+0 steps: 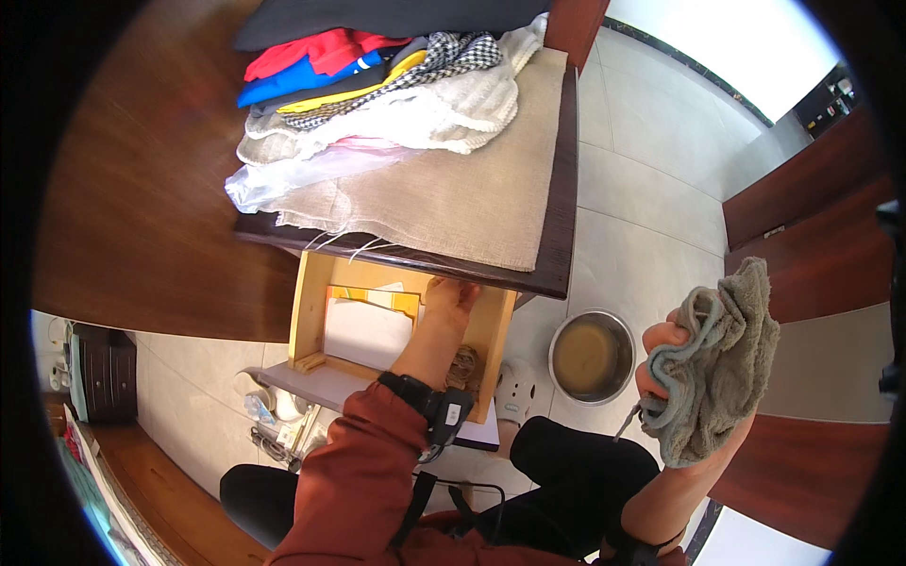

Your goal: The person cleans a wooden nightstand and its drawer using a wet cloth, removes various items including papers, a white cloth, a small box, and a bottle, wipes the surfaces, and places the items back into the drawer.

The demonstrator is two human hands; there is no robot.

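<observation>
My left hand [451,294] reaches into an open wooden drawer [311,283], up at its far end under the tabletop edge. Its fingers look curled, and whatever they hold is hidden. Inside the drawer lie a white sheet [368,332], a yellow-orange booklet [408,302] behind it, and a small brown bundle [461,366] beside my wrist. Off to the right, my right hand [663,351] is closed round a bunched grey-green cleaning rag [722,377] with a pale blue edge, held up in the air.
A metal basin [627,351] of murky water stands on the tiled floor [642,255]. Folded clothes [406,104] and a beige cloth [472,208] cover the dark tabletop. Shoes [283,404] and small items lie on the floor at left. Dark red wooden furniture [812,217] borders the right.
</observation>
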